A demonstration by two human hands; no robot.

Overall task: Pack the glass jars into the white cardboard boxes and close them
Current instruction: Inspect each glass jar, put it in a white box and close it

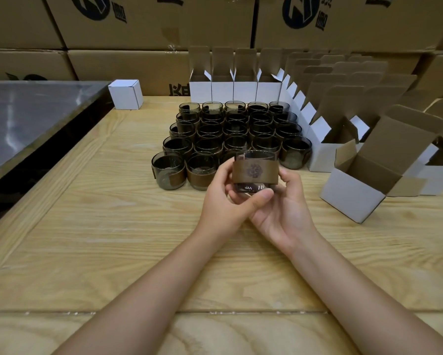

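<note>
I hold one smoky glass jar (pixel 255 171) with a brown printed band upright above the wooden table (pixel 99 213). My left hand (pixel 225 201) grips its left side and bottom, thumb under the base. My right hand (pixel 282 208) cradles its right side and underside with curled fingers. Behind it, several matching jars (pixel 225 134) stand in tight rows. Open white cardboard boxes (pixel 235 88) line the back and run diagonally down the right. The nearest open box (pixel 353 196) stands right of my hands. One closed white box (pixel 125 94) sits at the back left.
A dark glossy slab (pixel 23 124) covers the table's left side. Large brown shipping cartons (pixel 138 29) are stacked along the back wall. More open boxes (pixel 440 172) crowd the far right edge.
</note>
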